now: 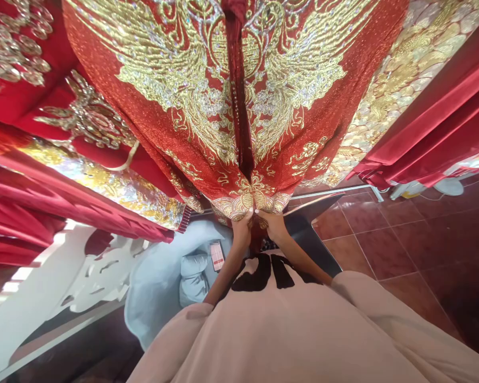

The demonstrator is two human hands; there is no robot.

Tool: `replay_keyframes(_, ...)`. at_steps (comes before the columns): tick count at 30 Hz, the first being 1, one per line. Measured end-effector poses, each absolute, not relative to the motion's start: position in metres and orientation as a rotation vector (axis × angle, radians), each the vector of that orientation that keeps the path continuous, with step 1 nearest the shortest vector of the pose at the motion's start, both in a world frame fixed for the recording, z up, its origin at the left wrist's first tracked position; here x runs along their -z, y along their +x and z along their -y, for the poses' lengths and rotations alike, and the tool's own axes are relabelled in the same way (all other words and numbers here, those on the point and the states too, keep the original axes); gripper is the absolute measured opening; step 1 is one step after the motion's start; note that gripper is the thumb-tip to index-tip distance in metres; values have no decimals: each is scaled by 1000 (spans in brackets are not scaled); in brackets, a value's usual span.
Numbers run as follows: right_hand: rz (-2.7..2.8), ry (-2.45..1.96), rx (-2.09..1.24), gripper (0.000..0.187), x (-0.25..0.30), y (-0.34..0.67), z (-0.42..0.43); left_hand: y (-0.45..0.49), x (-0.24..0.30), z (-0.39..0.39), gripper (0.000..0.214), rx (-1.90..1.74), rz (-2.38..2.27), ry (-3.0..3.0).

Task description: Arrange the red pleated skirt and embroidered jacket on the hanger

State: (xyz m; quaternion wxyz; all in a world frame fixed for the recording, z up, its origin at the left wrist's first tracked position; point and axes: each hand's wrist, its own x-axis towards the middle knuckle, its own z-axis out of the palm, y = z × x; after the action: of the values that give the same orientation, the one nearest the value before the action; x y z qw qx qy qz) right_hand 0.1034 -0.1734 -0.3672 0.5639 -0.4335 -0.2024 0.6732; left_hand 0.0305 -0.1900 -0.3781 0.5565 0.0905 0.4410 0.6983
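Note:
A red glittering jacket (pixel 151 122) with gold embroidered wings hangs in front of me, its front parted by a dark gap that narrows downward. At the bottom hem, my left hand (pixel 242 230) pinches the left front edge, thumb on top. Beside it, my right hand (pixel 272 226) grips the right front edge the same way. The two thumbs nearly touch, and the embroidered round motifs at the hem meet just above them. My other fingers are hidden behind the cloth.
Beaded red garments (pixel 96 114) hang at the left, and a gold-patterned cloth (pixel 391 90) at the right. A light blue armchair (pixel 151 287) below holds a phone (pixel 216 256) and a cushion (pixel 193 276). White carved furniture (pixel 99 271) stands left; red floor tiles (pixel 383 234) lie right.

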Motion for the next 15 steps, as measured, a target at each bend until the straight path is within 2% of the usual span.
replay_keyframes(10,422,-1025,-1609,46,367,104,174,32,371,189,23,-1613,-1108,239)
replay_keyframes(15,394,-1007,-1623,44,367,102,174,31,374,188,31,-1654,-1100,228)
